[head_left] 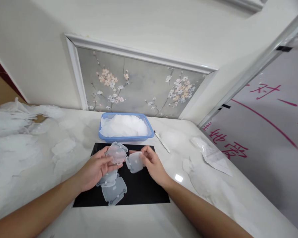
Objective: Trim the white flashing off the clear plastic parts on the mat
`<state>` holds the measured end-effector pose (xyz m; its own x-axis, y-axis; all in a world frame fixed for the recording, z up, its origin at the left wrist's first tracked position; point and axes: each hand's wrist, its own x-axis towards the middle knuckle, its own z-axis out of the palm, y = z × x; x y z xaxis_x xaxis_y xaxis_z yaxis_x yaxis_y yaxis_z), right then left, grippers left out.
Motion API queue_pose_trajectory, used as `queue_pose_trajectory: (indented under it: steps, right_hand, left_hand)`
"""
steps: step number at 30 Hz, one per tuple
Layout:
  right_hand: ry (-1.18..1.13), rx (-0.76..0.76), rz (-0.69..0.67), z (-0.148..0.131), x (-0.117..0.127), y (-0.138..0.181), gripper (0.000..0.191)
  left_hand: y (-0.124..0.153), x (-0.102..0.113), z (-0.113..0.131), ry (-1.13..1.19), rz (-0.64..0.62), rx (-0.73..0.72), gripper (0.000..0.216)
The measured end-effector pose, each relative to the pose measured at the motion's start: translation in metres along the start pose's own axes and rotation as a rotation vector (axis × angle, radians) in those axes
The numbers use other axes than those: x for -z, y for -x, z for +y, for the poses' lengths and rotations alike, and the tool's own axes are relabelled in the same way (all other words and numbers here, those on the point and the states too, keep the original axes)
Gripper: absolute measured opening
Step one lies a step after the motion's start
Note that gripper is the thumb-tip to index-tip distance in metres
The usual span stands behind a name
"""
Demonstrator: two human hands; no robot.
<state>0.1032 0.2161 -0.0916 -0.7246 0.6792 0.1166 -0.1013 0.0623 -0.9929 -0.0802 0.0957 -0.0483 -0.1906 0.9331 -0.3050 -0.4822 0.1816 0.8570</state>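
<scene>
Above a black mat (pixel 149 191), my left hand (pixel 95 167) grips a thin translucent plastic piece (pixel 117 153), squarish with rounded, notched corners. My right hand (pixel 154 165) pinches a similar translucent plastic piece (pixel 134 162) by its right side, thumb in front. The two held pieces are close together, near the mat's far side. Below my left hand, another plastic piece (pixel 115 191) lies on the mat. It overlaps one more plastic piece (pixel 107 179), which my left fingers partly cover.
Behind the mat stands a blue basket (pixel 125 139) heaped with white translucent pieces. A slim white pen-like tool (pixel 162 141) lies to its right. Piles of translucent sheets (pixel 12 152) spread at left. A clear plastic bag (pixel 213 157) lies at right, near a whiteboard (pixel 268 132).
</scene>
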Motion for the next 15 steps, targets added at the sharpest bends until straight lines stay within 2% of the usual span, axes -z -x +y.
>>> queue_pose_trajectory:
  steps: [2,4,9,15]
  right_hand:
    - [-0.186,-0.143,0.105,0.0040,-0.0011,-0.0008,0.027]
    - [-0.289,-0.209,0.154,0.0068,-0.0010,-0.0025,0.035]
    - [-0.494,-0.227,0.098,0.0039,0.0024,-0.0063,0.047]
    - [-0.571,-0.242,0.078,0.0026,0.0060,-0.0085,0.059]
  left_hand:
    - [-0.0005,0.0010,0.0007,0.019,-0.022,0.044,0.035]
    - [-0.0007,0.0027,0.0021,-0.002,-0.049,0.072,0.040]
    - [0.0007,0.0047,0.0041,-0.053,-0.077,0.091,0.050]
    - [0.0023,0.0004,0.0068,-0.142,-0.073,0.113,0.044]
